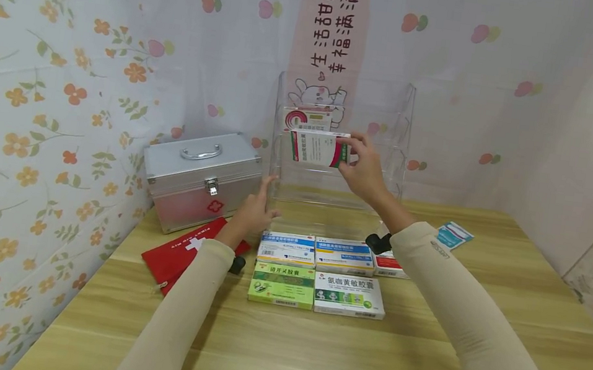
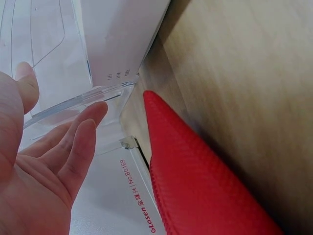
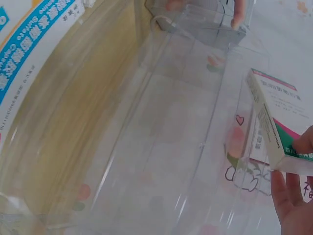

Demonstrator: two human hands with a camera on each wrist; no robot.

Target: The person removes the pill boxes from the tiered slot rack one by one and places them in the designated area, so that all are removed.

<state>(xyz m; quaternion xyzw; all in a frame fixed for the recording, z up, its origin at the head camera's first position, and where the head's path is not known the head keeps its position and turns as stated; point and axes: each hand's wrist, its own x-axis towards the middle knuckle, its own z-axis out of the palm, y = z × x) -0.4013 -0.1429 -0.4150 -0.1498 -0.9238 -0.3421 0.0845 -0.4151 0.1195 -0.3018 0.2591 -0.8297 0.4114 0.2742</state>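
My right hand [image 1: 363, 169] pinches a white medicine box [image 1: 314, 148] with green and red ends, holding it up by its right end. In the right wrist view, thumb and fingers grip one end of that box [image 3: 281, 105]. Behind it stands a clear acrylic tiered rack [image 1: 328, 200], where another medicine box [image 1: 308, 118] with a red ring pattern sits in an upper tier. My left hand [image 1: 253, 212] is beside the rack's lower left corner. Its fingers [image 2: 80, 144] are extended near the clear rack edge; whether they touch it, I cannot tell.
In front of the rack lie a green medicine box [image 1: 281, 285], a white one [image 1: 349, 295], blue-and-white boxes [image 1: 287, 249] and a partly hidden red-and-white box [image 1: 388, 264]. At left are a silver first-aid case [image 1: 201, 179] and red pouch [image 1: 183, 251]. A blue packet [image 1: 454, 235] lies right.
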